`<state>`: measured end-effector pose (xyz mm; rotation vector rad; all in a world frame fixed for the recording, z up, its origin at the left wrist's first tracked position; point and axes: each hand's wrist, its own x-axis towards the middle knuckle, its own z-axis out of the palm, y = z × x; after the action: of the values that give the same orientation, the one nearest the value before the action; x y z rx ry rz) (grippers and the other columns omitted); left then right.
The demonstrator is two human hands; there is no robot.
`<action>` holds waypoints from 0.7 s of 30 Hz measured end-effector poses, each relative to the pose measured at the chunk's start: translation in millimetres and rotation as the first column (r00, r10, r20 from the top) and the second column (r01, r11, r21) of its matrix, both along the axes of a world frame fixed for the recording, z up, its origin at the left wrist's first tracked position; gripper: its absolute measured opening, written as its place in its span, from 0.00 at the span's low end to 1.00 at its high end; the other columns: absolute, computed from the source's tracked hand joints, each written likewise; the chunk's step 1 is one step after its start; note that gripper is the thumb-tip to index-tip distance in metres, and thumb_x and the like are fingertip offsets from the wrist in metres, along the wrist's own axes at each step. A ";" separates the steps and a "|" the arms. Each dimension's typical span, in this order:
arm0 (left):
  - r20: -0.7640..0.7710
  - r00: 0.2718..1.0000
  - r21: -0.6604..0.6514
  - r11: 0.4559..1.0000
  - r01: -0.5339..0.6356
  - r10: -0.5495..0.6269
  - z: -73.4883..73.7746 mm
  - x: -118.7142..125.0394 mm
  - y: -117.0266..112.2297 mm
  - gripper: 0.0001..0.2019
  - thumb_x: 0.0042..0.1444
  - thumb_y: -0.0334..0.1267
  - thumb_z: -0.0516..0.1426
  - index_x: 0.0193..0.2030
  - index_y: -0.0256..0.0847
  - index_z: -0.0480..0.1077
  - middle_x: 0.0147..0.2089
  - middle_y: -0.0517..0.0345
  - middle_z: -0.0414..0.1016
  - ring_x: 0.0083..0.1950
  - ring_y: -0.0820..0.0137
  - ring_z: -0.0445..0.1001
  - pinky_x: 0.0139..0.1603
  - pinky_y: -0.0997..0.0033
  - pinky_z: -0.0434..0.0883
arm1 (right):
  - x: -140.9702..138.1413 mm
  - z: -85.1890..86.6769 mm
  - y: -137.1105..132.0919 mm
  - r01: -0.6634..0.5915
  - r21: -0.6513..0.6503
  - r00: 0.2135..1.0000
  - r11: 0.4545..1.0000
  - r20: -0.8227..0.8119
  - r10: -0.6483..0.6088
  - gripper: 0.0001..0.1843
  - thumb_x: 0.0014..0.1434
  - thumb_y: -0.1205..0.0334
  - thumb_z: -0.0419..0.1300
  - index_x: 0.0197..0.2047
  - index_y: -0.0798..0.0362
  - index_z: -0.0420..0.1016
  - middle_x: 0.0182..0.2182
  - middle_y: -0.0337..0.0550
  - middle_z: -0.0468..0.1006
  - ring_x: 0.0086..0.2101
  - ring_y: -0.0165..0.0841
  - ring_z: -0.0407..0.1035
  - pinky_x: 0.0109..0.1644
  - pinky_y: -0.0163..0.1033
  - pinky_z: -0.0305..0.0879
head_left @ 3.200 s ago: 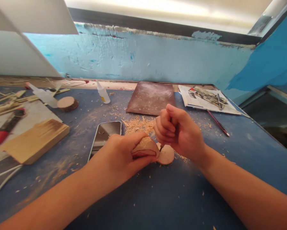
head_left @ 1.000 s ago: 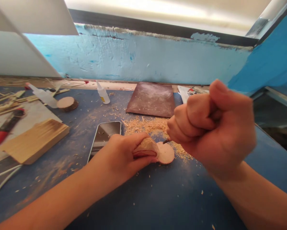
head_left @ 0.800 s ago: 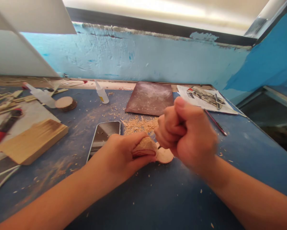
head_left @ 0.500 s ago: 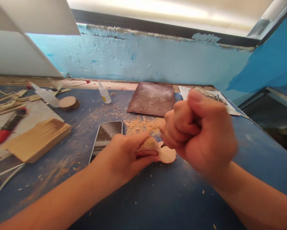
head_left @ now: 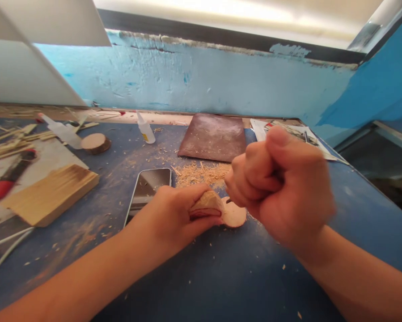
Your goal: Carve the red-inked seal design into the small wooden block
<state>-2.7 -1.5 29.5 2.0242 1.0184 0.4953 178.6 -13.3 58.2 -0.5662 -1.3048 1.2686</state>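
Observation:
My left hand is closed around a small rounded piece of wood, its curved top light brown and a dark red line along its near side. Against the right end of this piece sits a pale round wooden disc; whether the two are joined I cannot tell. Above and right of the disc, my right hand makes a fist. A thin dark tool tip pokes out below its little finger, pointing at the disc's face. The rest of that tool is hidden inside the fist.
Wood shavings lie behind my hands, before a brown sheet. A phone lies left of them. Farther left are a wooden block, a red-and-black knife, a log slice and a small glue bottle.
Both hands stay almost where they were, with the same grips. The right fist has shifted very slightly to the right, and the whole view has moved a touch.

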 end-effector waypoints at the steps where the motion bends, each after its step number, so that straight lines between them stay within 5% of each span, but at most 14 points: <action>1: -0.009 1.000 0.003 1.000 -0.002 0.002 0.3 0.0 0.0 0.09 0.59 0.45 0.64 0.36 0.42 0.75 0.30 0.63 0.78 0.32 0.68 0.74 0.33 0.71 0.68 | 0.0 -0.7 0.5 0.007 -0.009 1.000 1.000 0.011 -0.007 0.30 0.74 0.55 0.52 0.18 0.51 0.58 0.15 0.33 0.53 0.17 0.25 0.48 0.20 0.35 0.47; 9: -0.058 0.997 0.038 0.998 -0.052 0.054 -1.8 1.9 1.6 0.18 0.57 0.49 0.65 0.28 0.44 0.63 0.26 0.65 0.71 0.29 0.70 0.68 0.27 0.71 0.64 | 2.0 43.7 -6.2 0.116 -0.102 0.981 0.988 -0.145 -0.130 0.29 0.71 0.63 0.46 0.17 0.52 0.44 0.16 0.33 0.40 0.16 0.25 0.39 0.18 0.37 0.40; 13: -0.046 0.998 0.011 0.999 -0.041 0.041 -3.0 1.9 1.3 0.14 0.59 0.47 0.64 0.31 0.43 0.67 0.28 0.64 0.74 0.31 0.69 0.71 0.31 0.70 0.67 | 4.7 24.9 -0.5 -0.012 -0.103 0.991 0.995 -0.130 -0.002 0.29 0.72 0.56 0.52 0.18 0.51 0.52 0.16 0.31 0.44 0.16 0.24 0.42 0.18 0.35 0.41; 16: -0.050 0.998 0.030 0.999 -0.036 0.038 -3.0 1.2 0.7 0.12 0.60 0.46 0.64 0.34 0.43 0.70 0.30 0.64 0.76 0.31 0.70 0.73 0.32 0.70 0.67 | 8.1 4.3 5.8 -0.044 -0.111 0.994 0.993 -0.103 0.033 0.21 0.74 0.53 0.52 0.29 0.51 0.66 0.18 0.30 0.51 0.18 0.24 0.45 0.21 0.34 0.44; 18: -0.060 0.998 0.037 0.999 -0.028 0.030 -2.7 0.9 0.3 0.10 0.61 0.46 0.64 0.36 0.43 0.71 0.32 0.64 0.78 0.32 0.69 0.74 0.34 0.70 0.67 | 10.2 -2.0 8.2 -0.055 -0.108 0.995 0.993 -0.087 0.046 0.17 0.74 0.53 0.54 0.34 0.50 0.68 0.20 0.30 0.52 0.19 0.24 0.45 0.21 0.33 0.44; 21: -0.080 0.996 0.062 0.997 -0.035 0.040 -2.5 0.9 0.2 0.11 0.61 0.46 0.64 0.36 0.42 0.71 0.31 0.64 0.76 0.31 0.70 0.73 0.32 0.70 0.66 | 11.1 2.9 8.2 -0.044 -0.084 0.996 0.995 -0.087 0.037 0.23 0.74 0.48 0.53 0.28 0.50 0.64 0.19 0.30 0.50 0.18 0.24 0.43 0.20 0.33 0.43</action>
<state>-1.8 -1.3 27.0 2.0970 1.1046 0.4720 189.7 -5.1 61.1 -0.5424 -1.2012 1.3731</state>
